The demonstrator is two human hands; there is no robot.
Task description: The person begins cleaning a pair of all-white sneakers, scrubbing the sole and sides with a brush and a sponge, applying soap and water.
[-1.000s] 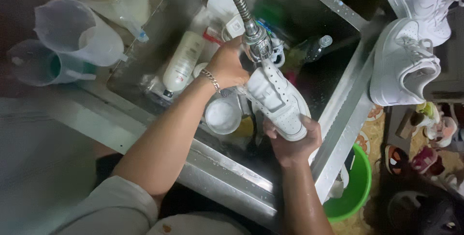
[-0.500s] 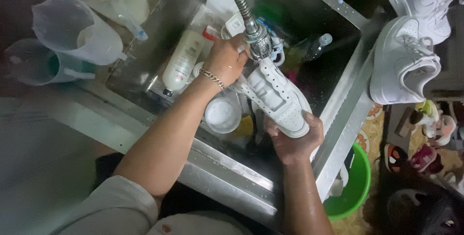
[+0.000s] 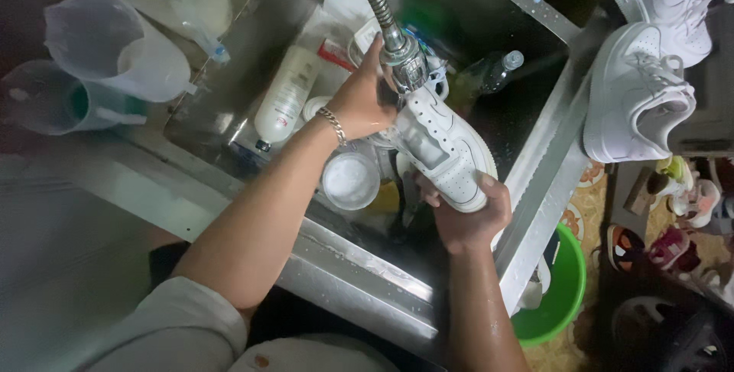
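Overall, the rinsing of one white sneaker was under way at the steel sink (image 3: 535, 181), judged roughly mid-job. At far left, two translucent plastic jugs (image 3: 115, 55) stood on the counter, untouched. Further in, a white bottle (image 3: 287, 97) lay inside the basin, and a round white lid or cup (image 3: 350, 181) sat just below the person's left wrist, which bore a chain bracelet (image 3: 331, 125). The left hand (image 3: 363, 100) was raised to the flexible metal spout (image 3: 401, 58), its fingers wrapped around the nozzle head and touching the shoe's heel end; whether water was running could not be told. The white sneaker (image 3: 443, 150) was held over the basin, tilted, heel up at the nozzle and toe down. The right hand (image 3: 466, 215) cupped the toe end from below, fingers curled firmly round it. The forearm showed droplets, suggesting wetting was in progress. To the right, two more white sneakers (image 3: 634, 93) rested on the sink's edge, well apart from the hands; whether these were already cleaned or waiting could not be determined. A green basin (image 3: 562, 303) stood on the floor below.
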